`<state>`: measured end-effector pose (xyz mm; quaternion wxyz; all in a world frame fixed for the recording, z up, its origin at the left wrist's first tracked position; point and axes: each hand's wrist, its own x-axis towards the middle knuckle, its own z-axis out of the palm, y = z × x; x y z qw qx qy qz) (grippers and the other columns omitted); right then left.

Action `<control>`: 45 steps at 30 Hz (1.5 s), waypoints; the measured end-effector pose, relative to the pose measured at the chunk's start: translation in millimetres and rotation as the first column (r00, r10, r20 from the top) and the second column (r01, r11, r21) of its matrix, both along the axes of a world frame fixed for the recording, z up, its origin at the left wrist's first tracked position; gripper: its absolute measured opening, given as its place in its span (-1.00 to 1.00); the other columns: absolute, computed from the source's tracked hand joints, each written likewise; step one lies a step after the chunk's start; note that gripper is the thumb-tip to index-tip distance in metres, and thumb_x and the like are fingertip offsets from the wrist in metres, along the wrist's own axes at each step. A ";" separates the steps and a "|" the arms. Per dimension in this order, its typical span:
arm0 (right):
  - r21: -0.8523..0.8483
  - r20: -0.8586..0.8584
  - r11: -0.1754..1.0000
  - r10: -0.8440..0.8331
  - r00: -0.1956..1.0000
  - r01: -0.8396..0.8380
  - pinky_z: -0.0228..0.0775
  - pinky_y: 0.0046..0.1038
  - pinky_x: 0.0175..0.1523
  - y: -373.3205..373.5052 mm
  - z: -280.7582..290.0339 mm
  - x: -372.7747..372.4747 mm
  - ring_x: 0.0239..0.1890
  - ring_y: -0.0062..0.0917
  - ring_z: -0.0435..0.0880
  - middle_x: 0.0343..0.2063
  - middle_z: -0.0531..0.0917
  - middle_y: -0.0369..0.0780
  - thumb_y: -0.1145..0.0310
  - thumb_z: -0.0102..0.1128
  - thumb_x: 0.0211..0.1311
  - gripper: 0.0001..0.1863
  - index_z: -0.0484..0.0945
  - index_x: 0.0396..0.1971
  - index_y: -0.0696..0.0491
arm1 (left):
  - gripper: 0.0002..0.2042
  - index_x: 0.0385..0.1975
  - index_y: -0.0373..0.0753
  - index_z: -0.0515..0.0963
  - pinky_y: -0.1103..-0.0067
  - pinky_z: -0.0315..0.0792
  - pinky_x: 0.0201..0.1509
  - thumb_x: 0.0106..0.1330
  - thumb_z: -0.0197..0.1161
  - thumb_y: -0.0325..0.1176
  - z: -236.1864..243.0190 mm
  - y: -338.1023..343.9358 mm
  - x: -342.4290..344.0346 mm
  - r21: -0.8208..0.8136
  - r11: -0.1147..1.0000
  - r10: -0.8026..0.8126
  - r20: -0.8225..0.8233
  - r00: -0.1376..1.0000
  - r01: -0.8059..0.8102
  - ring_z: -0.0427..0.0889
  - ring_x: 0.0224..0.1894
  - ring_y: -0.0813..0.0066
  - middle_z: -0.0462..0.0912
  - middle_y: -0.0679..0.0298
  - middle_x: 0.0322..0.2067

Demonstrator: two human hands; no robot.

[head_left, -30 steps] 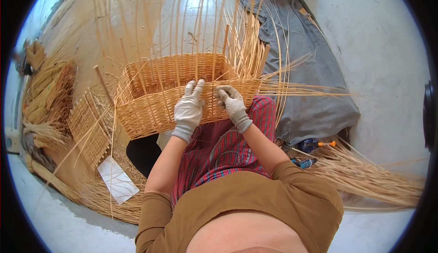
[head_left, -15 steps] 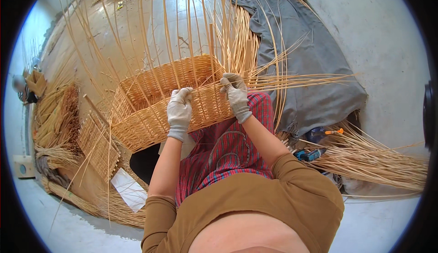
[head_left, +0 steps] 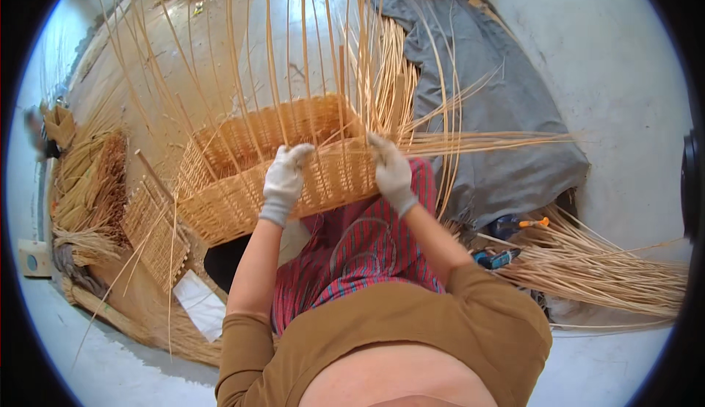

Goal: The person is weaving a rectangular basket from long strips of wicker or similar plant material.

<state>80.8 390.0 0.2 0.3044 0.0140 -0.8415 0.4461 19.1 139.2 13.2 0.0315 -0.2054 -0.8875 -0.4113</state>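
Left hand (head_left: 283, 181), fingers bent in and pinching the near rim of the basket (head_left: 242, 201)! Over at its right end, the right hand (head_left: 393, 173) is up against the corner, fingertips blurred, so whether they pinch a strand I cannot tell. The basket sits tilted above the striped cloth (head_left: 367, 249) on the lap, tall stakes (head_left: 272, 62) rising from it. Out right, grey cloth (head_left: 507, 142) and loose rods (head_left: 602, 278); out left, a woven panel (head_left: 153, 238) beside a white sheet (head_left: 200, 303).

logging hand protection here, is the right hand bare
No, the right hand is covered to the wrist by a pale glove.
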 end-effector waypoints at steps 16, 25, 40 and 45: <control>-0.389 0.073 0.921 0.057 0.996 -0.024 0.60 -0.48 -0.14 -53.6 36.4 -85.4 -0.32 -0.51 0.70 -0.17 0.70 -0.19 0.66 0.03 0.39 -0.27 0.20 0.51 -0.17 | -0.22 0.56 0.37 0.06 0.20 0.64 -0.21 0.38 0.15 -0.41 19.4 27.3 30.9 -0.602 0.771 0.298 0.051 0.953 -0.209 0.77 -0.27 -0.01 0.16 -0.06 0.48; -0.500 0.315 0.863 0.264 0.912 -0.077 0.53 -0.57 -0.17 -62.8 -41.7 33.0 -0.29 -0.68 0.62 -0.21 0.73 -0.27 0.50 0.11 0.50 -0.60 0.51 0.27 -0.09 | -0.67 0.10 -0.21 0.61 0.45 0.55 0.09 0.35 0.29 -0.61 -12.6 -51.9 52.9 0.353 0.887 0.393 -0.236 0.889 -0.299 0.60 0.10 0.31 0.57 0.11 0.10; 0.262 0.013 0.611 0.771 0.636 -0.747 0.38 -0.27 0.36 -375.4 68.9 -2.3 0.27 -0.20 0.51 0.20 0.56 -0.15 0.36 0.22 0.20 -0.47 0.51 0.23 -0.04 | -0.45 0.21 -0.17 0.43 0.55 0.62 -0.01 0.22 0.46 -0.58 -13.3 -216.1 53.1 0.831 0.379 0.575 0.133 0.807 -0.407 0.62 -0.09 0.46 0.56 0.32 -0.09; 0.386 -0.049 0.618 0.755 0.654 -0.685 0.60 -0.28 0.01 -377.7 57.8 4.0 0.08 -0.23 0.65 -0.11 0.61 -0.16 0.45 0.14 0.20 -0.89 0.52 -0.26 0.01 | -0.43 0.19 -0.13 0.45 0.57 0.63 -0.05 0.18 0.47 -0.62 20.7 -241.0 38.2 0.710 0.641 0.319 0.100 0.942 -0.293 0.62 -0.12 0.48 0.53 0.36 -0.12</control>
